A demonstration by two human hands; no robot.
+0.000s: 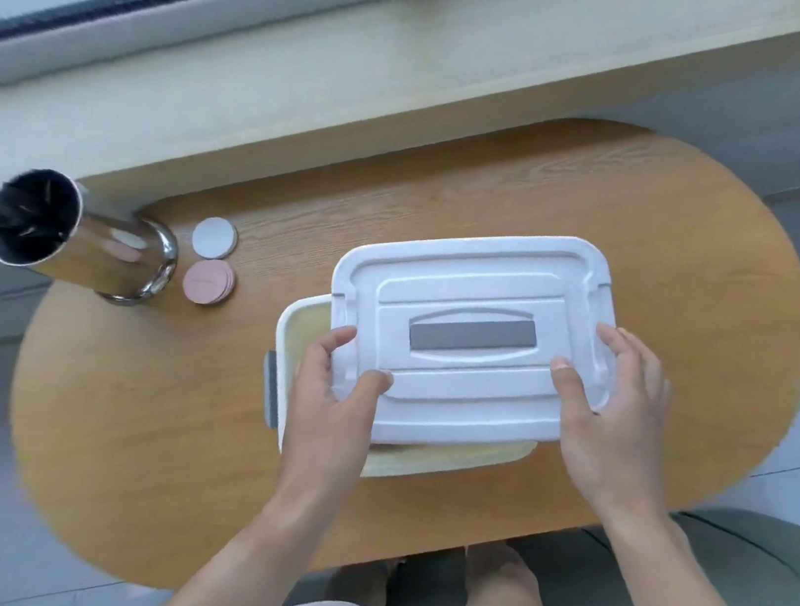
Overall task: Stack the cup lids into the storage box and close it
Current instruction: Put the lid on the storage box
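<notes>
white plastic box lid [471, 334] is held by both hands above the storage box [286, 337], shifted to the right of it. i see the left hand [333, 386] gripping its near left corner, the right hand [614, 418] gripping its right edge. grey cup lids [214, 237] and pink cup lids [208, 281] lie on the wooden table [140, 393], beside a metal cup [75, 238].

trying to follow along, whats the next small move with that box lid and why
Probably set the white lid aside on the table: both hands hold it askew over the storage box, while the pink and white cup lids lie outside.
</notes>
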